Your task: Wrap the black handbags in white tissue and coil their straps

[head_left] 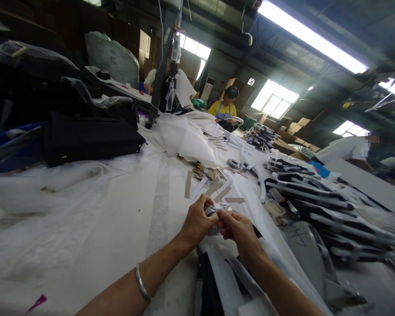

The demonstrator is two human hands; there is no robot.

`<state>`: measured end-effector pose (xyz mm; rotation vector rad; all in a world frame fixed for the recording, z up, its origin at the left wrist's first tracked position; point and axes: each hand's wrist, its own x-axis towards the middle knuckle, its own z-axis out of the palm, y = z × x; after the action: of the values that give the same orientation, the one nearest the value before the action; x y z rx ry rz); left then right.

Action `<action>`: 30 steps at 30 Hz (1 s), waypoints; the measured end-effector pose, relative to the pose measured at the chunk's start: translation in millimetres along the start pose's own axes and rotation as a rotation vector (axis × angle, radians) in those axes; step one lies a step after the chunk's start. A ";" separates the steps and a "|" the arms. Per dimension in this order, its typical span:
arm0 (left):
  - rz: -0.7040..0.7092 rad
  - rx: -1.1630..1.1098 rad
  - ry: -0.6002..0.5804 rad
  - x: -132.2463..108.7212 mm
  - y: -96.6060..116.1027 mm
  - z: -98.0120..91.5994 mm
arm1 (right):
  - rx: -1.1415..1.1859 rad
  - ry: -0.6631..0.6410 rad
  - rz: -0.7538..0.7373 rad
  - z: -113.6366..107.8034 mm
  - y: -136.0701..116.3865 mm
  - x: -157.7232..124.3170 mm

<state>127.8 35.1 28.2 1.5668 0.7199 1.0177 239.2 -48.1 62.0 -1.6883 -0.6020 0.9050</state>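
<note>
My left hand [197,221] and my right hand [238,227] meet over the white table [125,219], fingertips nearly touching. Between them is a crinkled, shiny piece of clear plastic film [211,210], pinched by both hands. What the film covers, if anything, is hidden by the fingers. Just below, at the table's near side, lies a black item [210,285] with a pale strip [225,281] along it; its kind I cannot tell. A metal bracelet circles my left wrist.
Cardboard strips [213,186] lie just beyond my hands, with stacked white sheets [197,140] behind. Black bags [92,138] stand at left. Wrapped black-and-white pieces [316,193] are piled at right. A person in yellow [222,109] works across the table.
</note>
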 end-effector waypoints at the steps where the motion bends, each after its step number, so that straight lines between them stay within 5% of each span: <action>1: 0.005 0.006 0.001 -0.5 0.2 -0.1 | 0.022 -0.010 0.035 -0.8 1.2 0.4; 5: 0.029 0.023 0.001 -1.6 0.4 0.1 | 0.049 -0.077 0.146 -6.6 3.0 0.9; 10: 0.040 0.028 -0.007 -2.5 -1.6 1.8 | -0.105 -0.169 0.086 -13.9 -1.9 0.9; 21: -0.087 -0.115 -0.017 4.9 -10.3 0.7 | -0.616 -0.048 0.005 -20.3 1.5 16.2; 23: -0.136 -0.185 -0.056 7.1 -14.2 1.7 | -0.824 0.045 -0.148 -25.6 -3.6 14.5; 26: -0.222 -0.296 -0.105 9.2 -18.6 3.6 | -1.320 0.175 -0.595 -30.7 -14.0 10.7; 30: -0.307 -0.419 -0.120 10.5 -20.7 5.1 | -1.573 0.159 -1.060 -25.3 -24.1 10.1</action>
<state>138.4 46.8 10.4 1.1045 0.5951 0.7783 266.8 -47.7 85.7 -2.1171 -2.1283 -0.7466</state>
